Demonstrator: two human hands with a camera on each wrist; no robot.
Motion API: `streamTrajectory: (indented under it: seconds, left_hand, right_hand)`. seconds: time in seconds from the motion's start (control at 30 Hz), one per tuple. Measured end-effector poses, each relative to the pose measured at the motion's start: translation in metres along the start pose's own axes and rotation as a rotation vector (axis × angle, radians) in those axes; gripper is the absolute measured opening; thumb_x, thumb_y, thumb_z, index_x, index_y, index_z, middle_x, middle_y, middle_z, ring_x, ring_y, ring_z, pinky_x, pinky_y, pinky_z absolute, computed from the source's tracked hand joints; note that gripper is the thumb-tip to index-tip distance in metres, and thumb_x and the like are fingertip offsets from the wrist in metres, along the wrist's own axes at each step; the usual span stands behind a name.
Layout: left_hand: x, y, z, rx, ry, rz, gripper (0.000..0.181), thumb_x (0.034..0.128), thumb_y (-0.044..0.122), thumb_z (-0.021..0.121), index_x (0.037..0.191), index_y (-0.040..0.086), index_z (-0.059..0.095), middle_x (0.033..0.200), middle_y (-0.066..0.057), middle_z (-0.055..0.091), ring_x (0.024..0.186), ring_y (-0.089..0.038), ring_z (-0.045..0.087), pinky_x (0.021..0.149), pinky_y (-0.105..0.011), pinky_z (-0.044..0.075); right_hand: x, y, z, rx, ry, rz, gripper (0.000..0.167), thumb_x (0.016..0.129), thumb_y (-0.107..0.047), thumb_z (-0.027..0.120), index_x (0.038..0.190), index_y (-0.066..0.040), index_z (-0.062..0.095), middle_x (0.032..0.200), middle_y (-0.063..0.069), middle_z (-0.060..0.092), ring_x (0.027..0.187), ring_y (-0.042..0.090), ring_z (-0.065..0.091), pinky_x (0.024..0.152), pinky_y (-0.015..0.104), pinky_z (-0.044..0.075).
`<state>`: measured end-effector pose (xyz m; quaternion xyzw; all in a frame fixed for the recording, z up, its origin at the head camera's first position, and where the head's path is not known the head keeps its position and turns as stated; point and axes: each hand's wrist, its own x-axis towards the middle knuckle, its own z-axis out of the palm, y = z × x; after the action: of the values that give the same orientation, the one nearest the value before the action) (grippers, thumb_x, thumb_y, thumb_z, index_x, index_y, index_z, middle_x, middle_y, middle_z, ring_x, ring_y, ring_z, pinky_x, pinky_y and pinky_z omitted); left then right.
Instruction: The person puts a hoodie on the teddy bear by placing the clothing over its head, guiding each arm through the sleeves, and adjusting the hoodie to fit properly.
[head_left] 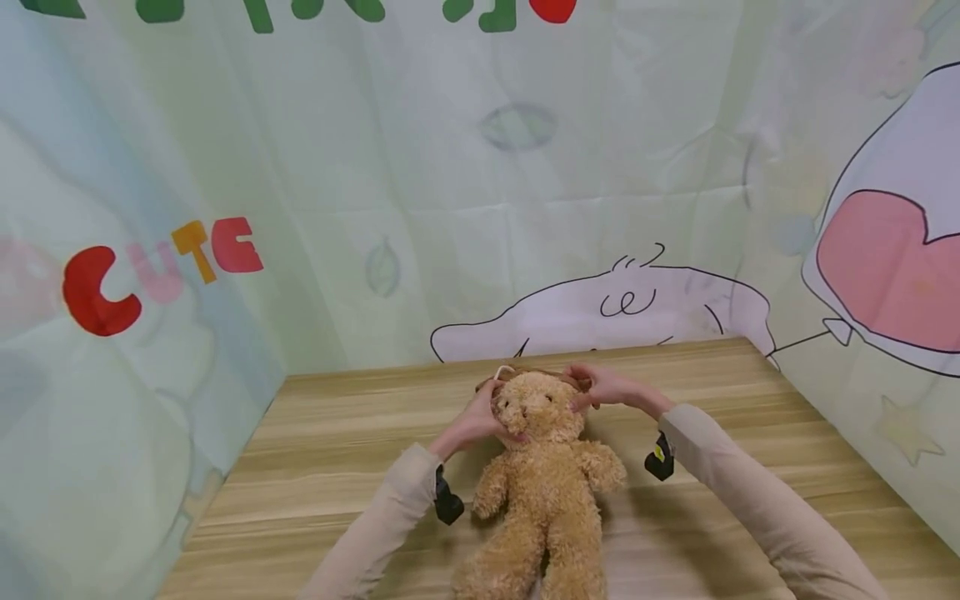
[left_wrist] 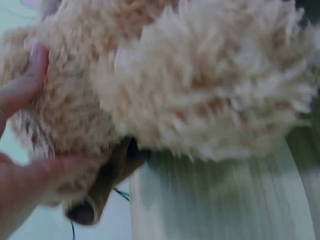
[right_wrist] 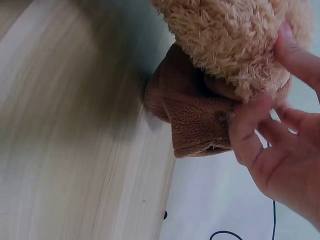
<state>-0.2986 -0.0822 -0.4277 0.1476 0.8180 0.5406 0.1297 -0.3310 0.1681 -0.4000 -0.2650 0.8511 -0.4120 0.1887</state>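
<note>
A tan, curly-furred teddy bear (head_left: 551, 483) is on its back on the wooden table, head toward the far edge. Behind its head shows a brown fleece piece (right_wrist: 192, 107) of cloth, perhaps a garment, with a thin white loop (head_left: 504, 372) by its left end. My left hand (head_left: 480, 415) grips the left side of the bear's head, thumb near the chin; in the left wrist view a finger lies along the brown cloth. At the head's right side, my right hand (head_left: 600, 387) pinches the cloth's edge near the ear, thumb against the fur.
The wooden table (head_left: 337, 467) extends to both sides of the bear. A printed curtain (head_left: 390, 167) with cartoon figures and letters hangs behind and beside it. Black wrist devices (head_left: 447, 500) sit under both sleeves. Dark cords (right_wrist: 274, 220) show beyond the table edge in the right wrist view.
</note>
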Motion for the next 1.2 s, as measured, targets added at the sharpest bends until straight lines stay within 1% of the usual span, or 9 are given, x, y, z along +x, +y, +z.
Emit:
streamTrajectory:
  seconds: [0.07, 0.17, 0.3, 0.47, 0.57, 0.7, 0.93, 1.07, 1.2]
  left_hand:
    - [0.0, -0.004, -0.005, -0.034, -0.049, 0.018, 0.086, 0.0675, -0.006, 0.071, 0.138, 0.003, 0.022, 0.136, -0.023, 0.032, 0.122, -0.037, 0.037, 0.09, -0.044, 0.043]
    - [-0.001, -0.006, -0.008, -0.018, -0.052, 0.036, 0.078, 0.0697, -0.004, 0.069, 0.136, 0.005, 0.03, 0.134, -0.021, 0.036, 0.12, -0.035, 0.04, 0.091, -0.043, 0.042]
    - [0.0, -0.001, -0.004, 0.05, 0.047, 0.101, 0.066, 0.0634, 0.001, 0.076, 0.121, 0.001, 0.043, 0.12, -0.018, 0.048, 0.109, -0.031, 0.048, 0.088, -0.042, 0.043]
    - [-0.001, 0.007, 0.004, 0.102, 0.149, 0.133, 0.059, 0.0578, -0.005, 0.078, 0.107, -0.003, 0.046, 0.115, -0.02, 0.052, 0.107, -0.032, 0.048, 0.084, -0.042, 0.044]
    - [-0.001, 0.009, 0.006, 0.141, 0.185, 0.125, 0.059, 0.0554, -0.008, 0.077, 0.106, -0.004, 0.047, 0.116, -0.021, 0.051, 0.11, -0.034, 0.047, 0.085, -0.043, 0.044]
    - [-0.003, 0.01, 0.007, 0.148, 0.236, 0.142, 0.06, 0.0516, -0.009, 0.078, 0.103, -0.002, 0.047, 0.11, -0.019, 0.054, 0.101, -0.029, 0.05, 0.084, -0.041, 0.044]
    - [-0.01, 0.009, 0.014, 0.061, 0.34, 0.303, 0.053, 0.0537, -0.015, 0.072, 0.1, 0.0, 0.05, 0.104, -0.017, 0.055, 0.098, -0.028, 0.051, 0.079, -0.034, 0.044]
    - [-0.013, 0.014, 0.017, 0.053, 0.409, 0.413, 0.046, 0.0538, -0.016, 0.071, 0.093, 0.0, 0.053, 0.098, -0.016, 0.055, 0.094, -0.024, 0.05, 0.078, -0.029, 0.042]
    - [-0.014, 0.018, 0.019, 0.108, 0.474, 0.474, 0.033, 0.0541, -0.005, 0.079, 0.072, 0.003, 0.052, 0.081, -0.01, 0.047, 0.077, -0.013, 0.041, 0.071, -0.021, 0.037]
  right_hand:
    - [-0.002, 0.0, 0.0, 0.002, 0.001, -0.008, 0.036, 0.076, -0.011, 0.068, 0.101, -0.003, 0.043, 0.08, 0.004, 0.039, 0.06, 0.012, 0.035, 0.051, 0.027, 0.035]
    - [-0.004, -0.001, 0.001, 0.003, -0.001, -0.015, 0.04, 0.075, -0.008, 0.066, 0.109, -0.001, 0.046, 0.081, 0.004, 0.041, 0.059, 0.012, 0.037, 0.053, 0.028, 0.037]
    - [-0.007, -0.005, -0.002, 0.017, -0.055, -0.022, 0.05, 0.075, -0.005, 0.061, 0.121, 0.001, 0.042, 0.09, 0.009, 0.044, 0.071, 0.015, 0.045, 0.066, 0.04, 0.047]
    - [-0.014, -0.008, -0.007, 0.061, -0.106, 0.018, 0.059, 0.081, -0.016, 0.062, 0.13, -0.001, 0.034, 0.119, 0.019, 0.041, 0.093, 0.021, 0.053, 0.084, 0.047, 0.045]
    - [-0.015, -0.011, -0.004, -0.039, -0.02, -0.029, 0.057, 0.079, -0.021, 0.067, 0.125, 0.0, 0.04, 0.124, 0.022, 0.03, 0.1, 0.028, 0.049, 0.085, 0.047, 0.043]
    - [-0.014, -0.017, 0.001, -0.208, 0.08, -0.133, 0.046, 0.076, -0.018, 0.07, 0.113, -0.001, 0.049, 0.11, 0.017, 0.036, 0.094, 0.027, 0.043, 0.075, 0.038, 0.042]
    - [-0.015, -0.02, 0.003, -0.097, 0.066, -0.138, 0.04, 0.075, -0.006, 0.066, 0.108, -0.002, 0.044, 0.09, 0.009, 0.045, 0.077, 0.017, 0.043, 0.063, 0.029, 0.039]
    - [-0.014, -0.026, 0.01, -0.039, 0.186, -0.209, 0.026, 0.072, 0.01, 0.057, 0.092, -0.002, 0.045, 0.079, 0.005, 0.041, 0.069, 0.015, 0.039, 0.059, 0.028, 0.036]
    - [-0.015, -0.036, 0.022, -0.134, 0.375, -0.377, 0.024, 0.065, 0.02, 0.045, 0.07, -0.003, 0.042, 0.067, 0.004, 0.033, 0.061, 0.006, 0.03, 0.056, 0.022, 0.027]
